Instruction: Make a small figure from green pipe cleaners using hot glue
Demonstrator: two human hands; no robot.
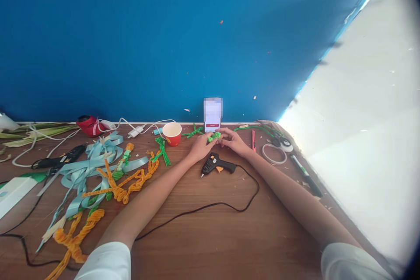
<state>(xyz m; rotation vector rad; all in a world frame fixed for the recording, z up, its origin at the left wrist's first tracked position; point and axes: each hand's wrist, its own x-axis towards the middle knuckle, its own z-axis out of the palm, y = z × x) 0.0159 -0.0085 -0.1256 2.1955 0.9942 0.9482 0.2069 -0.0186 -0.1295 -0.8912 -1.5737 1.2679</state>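
Both arms reach forward over the brown table, and the hands meet near the wall. My left hand (201,147) is closed around a small bright green fuzzy piece (214,137), which looks like twisted pipe cleaner. From the right, my right hand (233,141) brings its fingertips to the same green piece; whether they grip it or only touch it is hard to make out. Just below the hands lies a black glue gun (217,164), nozzle pointing left, its cord (210,205) curving toward me. Behind the hands a phone (212,113) leans upright against the blue wall.
Left of the hands stand a red paper cup (172,134) and green pipe-cleaner pieces (161,151). Farther left lie tangled light blue ribbon (80,179) and orange pipe-cleaner figures (120,190). On the right are a red cutter (253,140), a clear ring (274,154) and a marker (306,176).
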